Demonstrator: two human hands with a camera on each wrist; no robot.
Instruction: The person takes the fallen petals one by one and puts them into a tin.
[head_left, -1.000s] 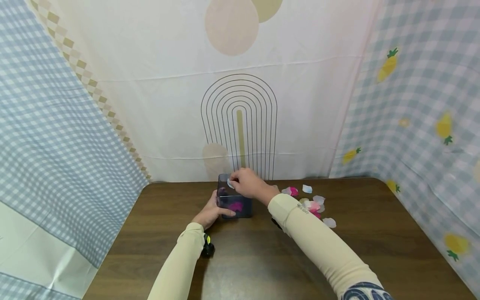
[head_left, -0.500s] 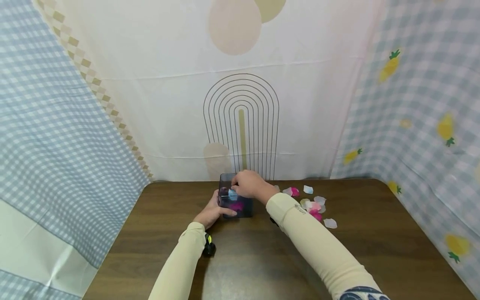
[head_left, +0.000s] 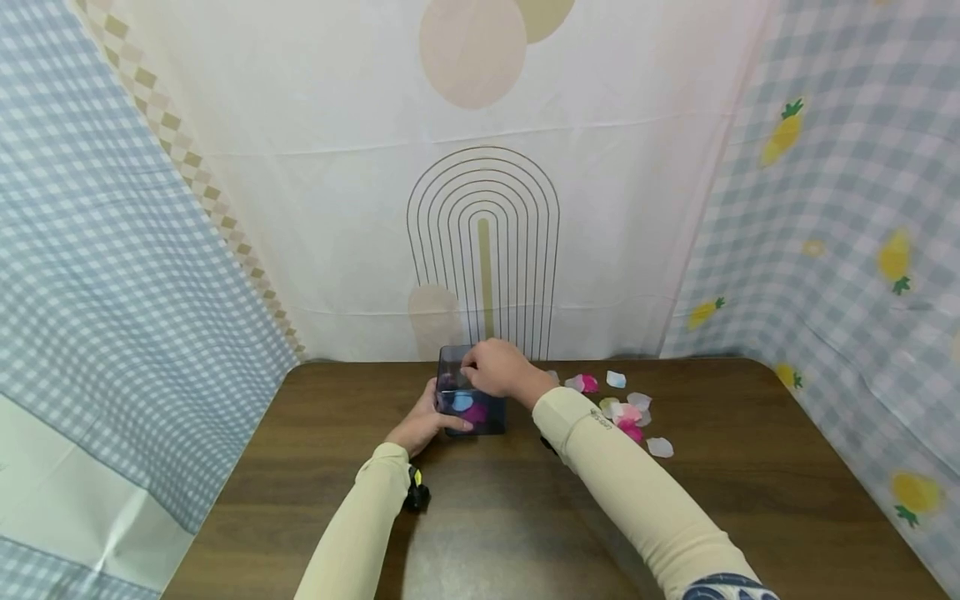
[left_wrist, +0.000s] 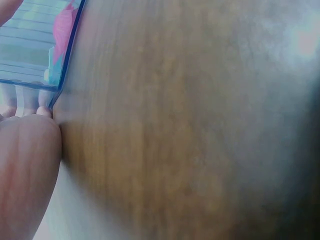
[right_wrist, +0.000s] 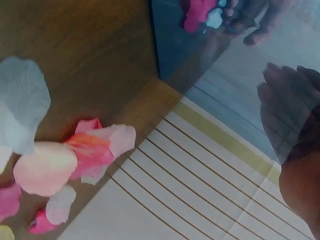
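Note:
My left hand [head_left: 417,427] holds a dark see-through plastic box [head_left: 491,417] by its left side, thumb along the front. In the left wrist view its fingers show through the clear wall. Inside the box lie a magenta petal [head_left: 475,412] and a light blue petal [head_left: 462,402]. My right hand [head_left: 500,367] is over the box's opening, fingers bunched and pointing in. A faint pale patch shows by its fingertips; whether it is a held petal is unclear. Through the box wall in the right wrist view, those fingers look dark [right_wrist: 290,100].
Loose artificial petals in pink, white and pale yellow, among them a pink petal [head_left: 628,429], lie on the wooden table [head_left: 487,517] right of the box. A blue-white petal [head_left: 616,379] lies farther back. A printed cloth [head_left: 345,250] hangs behind the table; checked cloth hangs at both sides.
The light blue petal has left my right fingertips and dropped to the bottom of the box beside the magenta one. Both hands stay nearly where they were.

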